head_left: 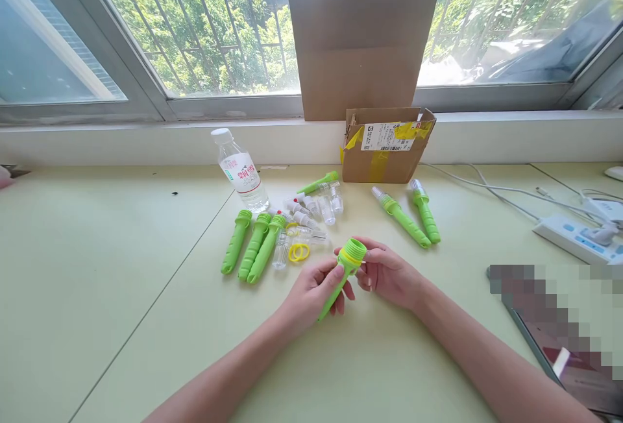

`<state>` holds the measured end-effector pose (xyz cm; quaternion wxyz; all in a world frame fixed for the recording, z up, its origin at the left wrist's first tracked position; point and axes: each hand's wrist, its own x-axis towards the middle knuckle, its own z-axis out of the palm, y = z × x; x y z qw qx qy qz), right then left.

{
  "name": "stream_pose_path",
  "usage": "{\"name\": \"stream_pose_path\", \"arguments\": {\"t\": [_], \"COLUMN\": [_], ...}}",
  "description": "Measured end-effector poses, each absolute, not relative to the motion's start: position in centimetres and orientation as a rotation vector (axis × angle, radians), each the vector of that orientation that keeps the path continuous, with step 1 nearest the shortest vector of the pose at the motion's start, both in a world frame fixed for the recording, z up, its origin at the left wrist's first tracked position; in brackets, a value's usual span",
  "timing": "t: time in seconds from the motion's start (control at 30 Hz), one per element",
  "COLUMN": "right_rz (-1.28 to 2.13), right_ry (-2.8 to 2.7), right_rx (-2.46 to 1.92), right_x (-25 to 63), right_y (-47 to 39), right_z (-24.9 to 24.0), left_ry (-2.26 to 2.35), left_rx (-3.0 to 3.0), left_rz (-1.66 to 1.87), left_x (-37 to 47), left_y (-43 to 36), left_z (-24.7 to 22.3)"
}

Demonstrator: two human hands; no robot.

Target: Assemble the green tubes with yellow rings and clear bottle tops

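Observation:
My left hand (316, 287) is closed around a green plastic handle (332, 298), tilted with its wide threaded end up. A yellow ring (348, 258) sits around the handle just below the thread. At that collar, my right hand (387, 272) has its fingers curled against the far side; their exact grip is partly hidden. Left of my hands lie several similar green handles (236, 241). Near them are loose yellow rings (298, 252), clear ribbed plastic tubes (281, 249) and white pieces (305, 220). To the right are two green handles with clear tops (403, 218).
A water bottle (243, 173) stands behind the parts. An open cardboard box (377, 167) is against the window wall. At right are a power strip (579, 238), white cables (506, 189) and a dark flat device (523, 326), partly pixelated.

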<state>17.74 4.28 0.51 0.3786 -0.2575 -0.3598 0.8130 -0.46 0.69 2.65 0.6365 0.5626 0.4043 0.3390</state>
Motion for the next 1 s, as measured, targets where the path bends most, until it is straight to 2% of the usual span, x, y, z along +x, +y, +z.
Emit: {"name": "stream_pose_path", "arguments": {"t": [0.33,0.6,1.0], "right_rz": [2.105,2.085,2.099], "right_ry": [-0.878,-0.929,-0.96], "right_rx": [-0.677,-0.65,-0.646], "right_x": [17.6,17.6,17.3], "right_y": [4.1,4.1,4.0], "right_z": [0.6,0.8,0.6], "left_ry": [1.009,0.934,0.776], "left_rx": [1.325,1.305,1.12], "left_rz": [0.705,0.755,0.605], "left_x": [-0.4,-0.5,-1.5], "left_y": [0.4,0.7,1.1], "left_z": [2.4,2.4,2.1]}}
